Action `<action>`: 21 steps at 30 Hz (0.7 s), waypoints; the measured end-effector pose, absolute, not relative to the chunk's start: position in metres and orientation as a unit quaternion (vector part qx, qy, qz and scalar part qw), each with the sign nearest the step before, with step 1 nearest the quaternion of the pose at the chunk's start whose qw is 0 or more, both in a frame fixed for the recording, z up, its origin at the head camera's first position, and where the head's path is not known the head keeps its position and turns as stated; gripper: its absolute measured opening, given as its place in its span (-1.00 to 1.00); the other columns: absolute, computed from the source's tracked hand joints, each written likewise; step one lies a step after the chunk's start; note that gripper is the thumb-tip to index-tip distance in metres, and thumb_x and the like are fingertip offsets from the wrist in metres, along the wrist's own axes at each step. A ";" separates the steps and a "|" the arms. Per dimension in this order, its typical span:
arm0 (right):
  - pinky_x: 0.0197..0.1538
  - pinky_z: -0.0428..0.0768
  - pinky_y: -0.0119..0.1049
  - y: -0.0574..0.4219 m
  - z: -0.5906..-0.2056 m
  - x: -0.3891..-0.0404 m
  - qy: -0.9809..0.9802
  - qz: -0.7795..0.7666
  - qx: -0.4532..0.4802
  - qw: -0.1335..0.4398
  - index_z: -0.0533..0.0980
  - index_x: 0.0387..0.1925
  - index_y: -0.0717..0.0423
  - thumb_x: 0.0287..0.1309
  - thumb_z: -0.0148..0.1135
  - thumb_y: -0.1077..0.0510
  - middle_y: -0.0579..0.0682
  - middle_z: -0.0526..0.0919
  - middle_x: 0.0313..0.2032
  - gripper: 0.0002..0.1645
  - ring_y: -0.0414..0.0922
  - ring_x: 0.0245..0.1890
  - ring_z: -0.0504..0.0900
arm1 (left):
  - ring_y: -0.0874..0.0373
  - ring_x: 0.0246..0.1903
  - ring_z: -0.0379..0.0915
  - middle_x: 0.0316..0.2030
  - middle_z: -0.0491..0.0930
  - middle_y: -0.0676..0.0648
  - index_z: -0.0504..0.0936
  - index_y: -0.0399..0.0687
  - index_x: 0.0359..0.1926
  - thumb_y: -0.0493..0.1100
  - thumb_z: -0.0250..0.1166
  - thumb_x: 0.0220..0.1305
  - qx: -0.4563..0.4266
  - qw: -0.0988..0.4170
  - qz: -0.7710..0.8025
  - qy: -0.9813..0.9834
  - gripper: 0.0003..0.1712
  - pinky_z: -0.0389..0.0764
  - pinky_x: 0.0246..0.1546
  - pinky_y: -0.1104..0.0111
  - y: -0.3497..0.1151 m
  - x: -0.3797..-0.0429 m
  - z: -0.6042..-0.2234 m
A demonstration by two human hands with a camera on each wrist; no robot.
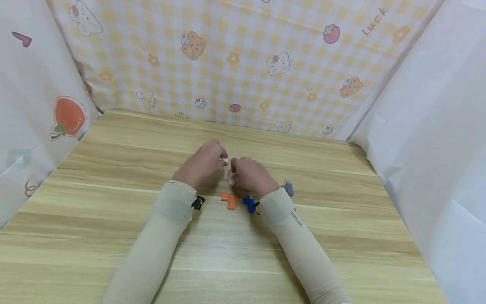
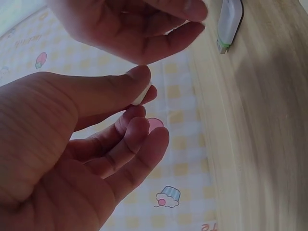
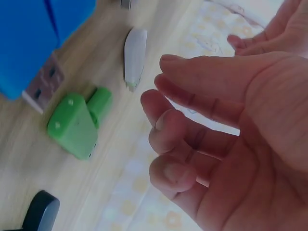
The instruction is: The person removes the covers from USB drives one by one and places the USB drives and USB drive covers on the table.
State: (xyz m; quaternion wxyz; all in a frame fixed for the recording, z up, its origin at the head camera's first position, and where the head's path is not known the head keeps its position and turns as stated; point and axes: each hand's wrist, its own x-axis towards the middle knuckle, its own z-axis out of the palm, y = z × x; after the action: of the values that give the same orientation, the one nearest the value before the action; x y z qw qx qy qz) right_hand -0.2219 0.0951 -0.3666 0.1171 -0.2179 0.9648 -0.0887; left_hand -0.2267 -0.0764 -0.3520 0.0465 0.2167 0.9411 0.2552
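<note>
Between thumb and index finger my left hand (image 1: pixel 203 164) pinches a small white piece (image 2: pixel 141 96), apparently a cap; most of it is hidden by the fingers. My right hand (image 1: pixel 250 174) hovers just right of the left one, fingers loosely bent and holding nothing, as its wrist view shows. Below the hands a white USB stick (image 1: pixel 231 179) lies on the table, its green-edged plug end bare in the right wrist view. A green USB stick (image 3: pixel 72 126) lies nearby, masked by the right hand in the head view.
On the wooden table (image 1: pixel 114 169) an orange USB stick (image 1: pixel 232 202) lies beside an orange cap (image 1: pixel 225 196). A blue USB stick (image 1: pixel 249 204) is by the right wrist, a grey one (image 1: pixel 289 188) farther right. A black object (image 1: pixel 198 202) sits by the left wrist. Patterned curtains (image 1: pixel 235 63) stand behind.
</note>
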 end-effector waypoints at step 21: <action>0.08 0.71 -0.13 0.100 -0.368 -0.224 0.955 -0.065 -0.256 0.135 0.75 0.07 -0.01 0.45 0.36 0.19 0.00 0.74 -0.04 -0.76 -0.06 -0.13 0.62 | -0.13 0.10 0.56 0.06 0.65 -0.29 0.78 -0.34 0.10 -0.41 0.26 0.48 0.220 0.075 0.267 0.935 -0.72 0.68 0.19 0.10 -0.074 -0.229 -0.359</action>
State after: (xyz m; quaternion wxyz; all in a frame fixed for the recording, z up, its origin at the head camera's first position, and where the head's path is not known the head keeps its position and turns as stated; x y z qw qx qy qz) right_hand -0.2244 0.0997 -0.3679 0.1355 -0.2562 0.9549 -0.0646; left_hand -0.2286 -0.0735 -0.3593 0.0755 0.2196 0.9354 0.2665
